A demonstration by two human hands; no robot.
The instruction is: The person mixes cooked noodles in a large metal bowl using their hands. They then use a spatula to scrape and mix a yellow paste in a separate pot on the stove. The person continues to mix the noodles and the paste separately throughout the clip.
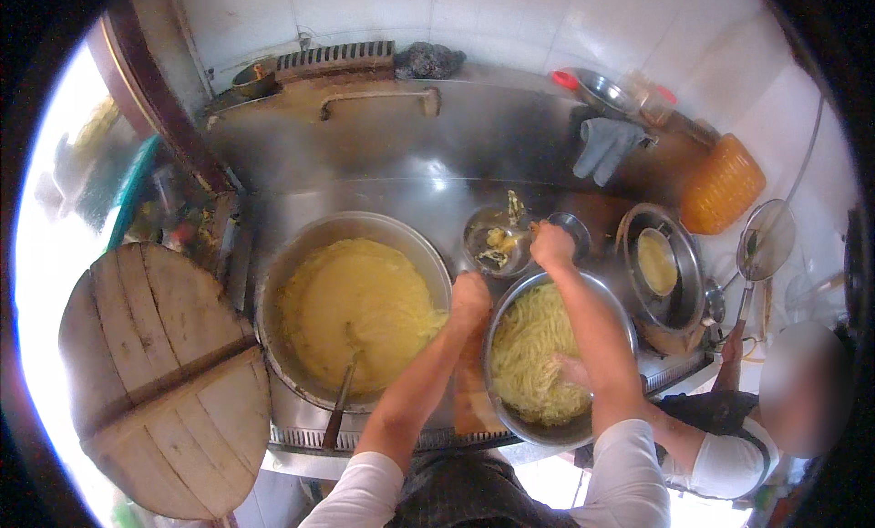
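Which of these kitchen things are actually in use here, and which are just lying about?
In use:
- left hand on the rim of the round steel bowl of yellow noodles
- right hand over the small steel bowl of yellow scraps

Lying about:
- large pot of yellow batter
- round wooden lid
- grey cloth
- orange ribbed container

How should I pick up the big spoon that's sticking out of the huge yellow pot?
Probably best to grab the ladle handle at its bare lower end, coming from the near side. That end pokes out over the rim of the big pot toward the person, while the other end is sunk in the yellow mash.
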